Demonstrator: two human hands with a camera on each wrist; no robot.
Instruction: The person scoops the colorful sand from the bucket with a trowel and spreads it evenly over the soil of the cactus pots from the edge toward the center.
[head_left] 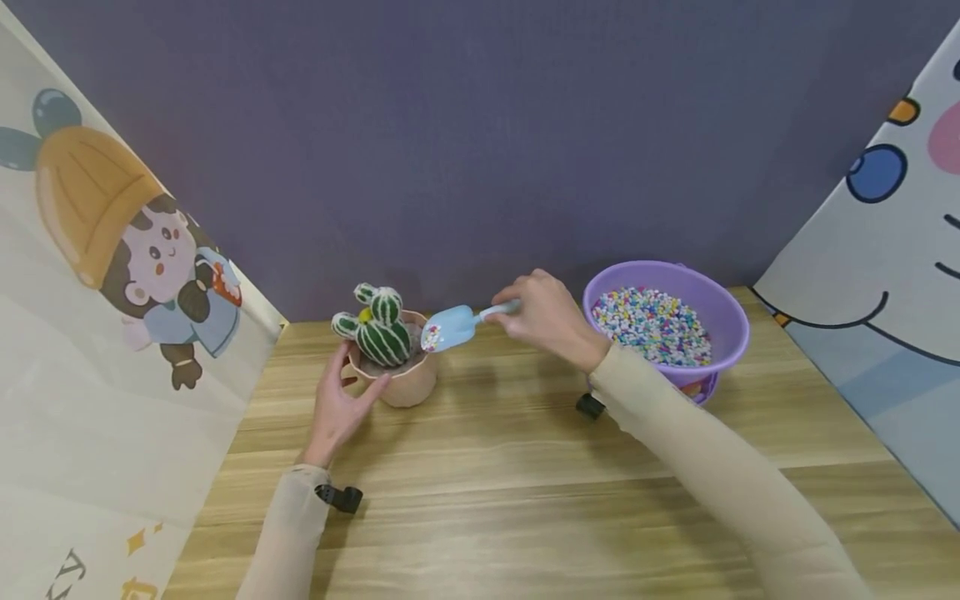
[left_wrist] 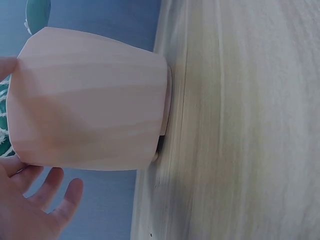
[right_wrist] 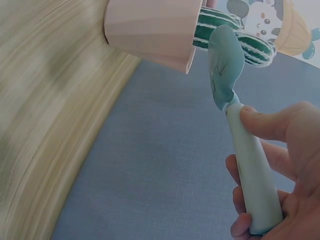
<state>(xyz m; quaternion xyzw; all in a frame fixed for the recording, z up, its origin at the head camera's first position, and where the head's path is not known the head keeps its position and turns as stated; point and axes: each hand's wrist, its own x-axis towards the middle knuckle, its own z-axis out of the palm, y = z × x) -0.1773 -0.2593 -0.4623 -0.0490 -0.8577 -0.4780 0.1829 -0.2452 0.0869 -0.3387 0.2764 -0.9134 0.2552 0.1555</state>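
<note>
On the left side of the table stands a pale pink flower pot [head_left: 411,387] holding a knitted-looking green cactus [head_left: 384,343] with white stripes. My left hand [head_left: 339,410] holds this pot near its rim, thumb on the front and fingers round the left side; the left wrist view shows the pot wall [left_wrist: 90,107] close up. My right hand [head_left: 551,318] grips the handle of a light blue toy shovel [head_left: 456,327], its thumb along the handle [right_wrist: 252,172] in the right wrist view. Colorful beads [head_left: 431,337] lie at the shovel's tip, which is at the pot's right rim.
At the right stands a purple basin [head_left: 726,329] with many small multicolored beads [head_left: 652,327] inside. The wooden table [head_left: 480,492] meets a grey-blue back wall [head_left: 480,150]. Cartoon-printed panels [head_left: 45,375] close both sides.
</note>
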